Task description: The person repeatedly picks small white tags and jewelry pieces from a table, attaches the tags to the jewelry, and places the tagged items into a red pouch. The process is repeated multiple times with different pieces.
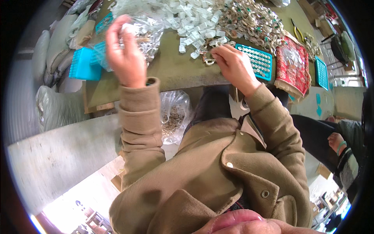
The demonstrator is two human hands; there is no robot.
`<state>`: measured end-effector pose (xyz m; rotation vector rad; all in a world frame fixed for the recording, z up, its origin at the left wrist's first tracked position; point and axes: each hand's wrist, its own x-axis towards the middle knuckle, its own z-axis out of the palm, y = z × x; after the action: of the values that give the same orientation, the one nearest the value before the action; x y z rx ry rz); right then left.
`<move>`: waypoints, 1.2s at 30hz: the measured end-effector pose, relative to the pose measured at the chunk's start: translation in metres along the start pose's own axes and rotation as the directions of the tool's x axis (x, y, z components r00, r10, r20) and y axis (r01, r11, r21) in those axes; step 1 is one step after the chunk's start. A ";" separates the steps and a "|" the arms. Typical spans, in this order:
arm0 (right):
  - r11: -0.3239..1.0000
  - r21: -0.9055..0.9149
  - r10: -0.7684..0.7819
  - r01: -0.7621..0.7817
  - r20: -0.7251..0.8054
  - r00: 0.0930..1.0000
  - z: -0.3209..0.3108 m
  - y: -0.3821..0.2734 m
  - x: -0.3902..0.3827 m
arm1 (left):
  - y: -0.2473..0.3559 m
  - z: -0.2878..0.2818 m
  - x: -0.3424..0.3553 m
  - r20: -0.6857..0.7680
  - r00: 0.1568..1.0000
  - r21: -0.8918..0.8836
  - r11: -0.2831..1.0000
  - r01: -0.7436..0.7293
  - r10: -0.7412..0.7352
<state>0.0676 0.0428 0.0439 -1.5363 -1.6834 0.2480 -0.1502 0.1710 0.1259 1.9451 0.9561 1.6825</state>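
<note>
My left hand point(126, 58) is raised over a clear plastic bag point(154, 29) at the table's left. Its fingers close round a small white piece point(128, 28), partly hidden. My right hand point(235, 66) is at the table's near edge, fingertips pinched on a beaded bracelet point(209, 60) that lies partly beneath them. Just beyond it spreads a heap of small white blocks point(194, 23). To that heap's right lies a tangled pile of clear and green beaded bracelets point(251, 19). Beside my right hand is a teal tray point(261, 58) with rows of small round pieces.
A red patterned cloth point(290, 80) bears small clear pieces. Yellow-handled pliers point(298, 31) and another teal tray point(321, 73) lie farther right. A blue box point(83, 64) stands left, near stuffed sacks point(58, 39). A filled clear bag point(174, 117) hangs below the edge. Another person's hand point(336, 142) rests at right.
</note>
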 end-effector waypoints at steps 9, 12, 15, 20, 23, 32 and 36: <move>0.951 -0.307 0.061 -0.032 0.086 0.994 0.049 0.002 0.023 | -0.006 0.031 -0.104 0.154 0.937 -0.413 0.842 0.348 -0.312; 0.916 -0.401 0.048 0.015 0.148 0.988 0.051 0.003 0.026 | -0.012 0.046 -0.124 0.371 0.681 -0.373 0.571 0.731 -0.631; 0.948 -0.320 0.034 -0.003 0.094 0.995 0.047 0.006 0.027 | -0.024 0.044 -0.122 0.386 0.657 -0.395 0.528 0.752 -0.648; 0.978 0.155 0.156 -0.139 -0.109 0.982 0.038 0.002 0.032 | -0.027 0.042 -0.115 0.436 0.543 -0.470 0.333 0.818 -0.718; 0.716 0.622 0.420 -0.318 -0.020 0.907 0.034 -0.003 0.039 | -0.022 0.047 -0.109 0.519 0.492 -0.378 0.329 0.865 -0.699; 0.371 0.867 0.406 -0.333 0.171 0.898 0.016 -0.002 0.042 | -0.011 0.075 -0.082 0.620 0.562 -0.406 0.389 0.827 -0.548; 0.325 0.901 0.399 -0.289 0.146 0.905 0.009 0.001 0.037 | -0.004 0.076 -0.079 0.664 0.497 -0.367 0.335 0.868 -0.559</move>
<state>0.0650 0.0797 0.0533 -0.9433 -0.7635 1.1189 -0.0811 0.1277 0.0524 0.9879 0.7136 0.7784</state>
